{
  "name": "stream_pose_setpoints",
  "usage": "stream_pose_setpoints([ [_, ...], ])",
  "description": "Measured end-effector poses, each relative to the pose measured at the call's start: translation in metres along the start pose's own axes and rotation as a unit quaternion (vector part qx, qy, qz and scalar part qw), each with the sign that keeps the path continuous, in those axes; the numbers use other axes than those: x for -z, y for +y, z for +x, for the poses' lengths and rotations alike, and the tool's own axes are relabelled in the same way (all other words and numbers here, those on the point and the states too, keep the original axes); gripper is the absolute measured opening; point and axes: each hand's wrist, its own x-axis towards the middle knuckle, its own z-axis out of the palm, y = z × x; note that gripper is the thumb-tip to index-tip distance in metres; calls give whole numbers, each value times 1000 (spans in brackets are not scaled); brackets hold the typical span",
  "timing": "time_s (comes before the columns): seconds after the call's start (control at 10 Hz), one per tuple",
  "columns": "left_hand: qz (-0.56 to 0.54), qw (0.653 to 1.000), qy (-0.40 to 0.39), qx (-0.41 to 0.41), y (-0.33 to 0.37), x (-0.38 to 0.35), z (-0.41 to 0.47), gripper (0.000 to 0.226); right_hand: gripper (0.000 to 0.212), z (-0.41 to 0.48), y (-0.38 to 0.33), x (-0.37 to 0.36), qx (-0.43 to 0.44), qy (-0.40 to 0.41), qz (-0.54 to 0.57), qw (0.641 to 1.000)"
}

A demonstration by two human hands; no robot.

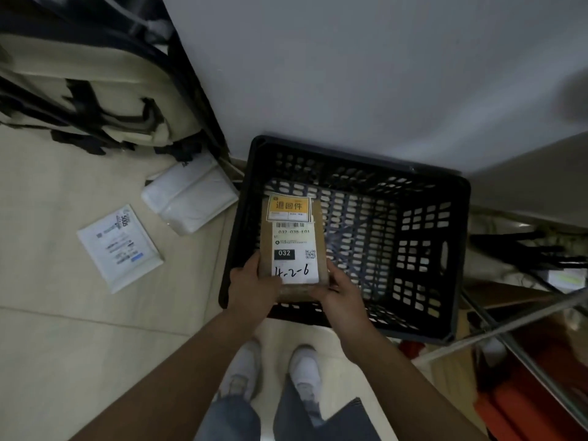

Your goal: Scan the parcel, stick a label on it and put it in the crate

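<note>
I hold a small brown cardboard parcel [319,237] over the left part of a black slatted plastic crate [451,218] that stands on the floor. A white shipping label with a barcode and handwritten numbers covers the parcel's top, and a yellow sticker [289,205] sits at its far end. My left hand [251,286] grips the parcel's near left corner. My right hand [339,289] grips its near right corner. The crate's mesh floor shows bare beside the parcel.
Two white padded mailers lie on the tiled floor left of the crate, one flat with a printed label [119,248], one folded [191,195]. A beige and black bag [95,90] lies further left. A white wall stands behind. A metal rack with orange items [525,361] is on the right.
</note>
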Motion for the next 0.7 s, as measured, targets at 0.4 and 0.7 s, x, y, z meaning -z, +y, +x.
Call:
stream_pose_setpoints([
  [0.4,18,996,76,52,-22,-17,36,57,60,34,36,-13,-22,-30,-77,996],
  [0.7,-9,997,72,35,-10,-8,14,35,36,8,43,1,-62,1,-10,998],
])
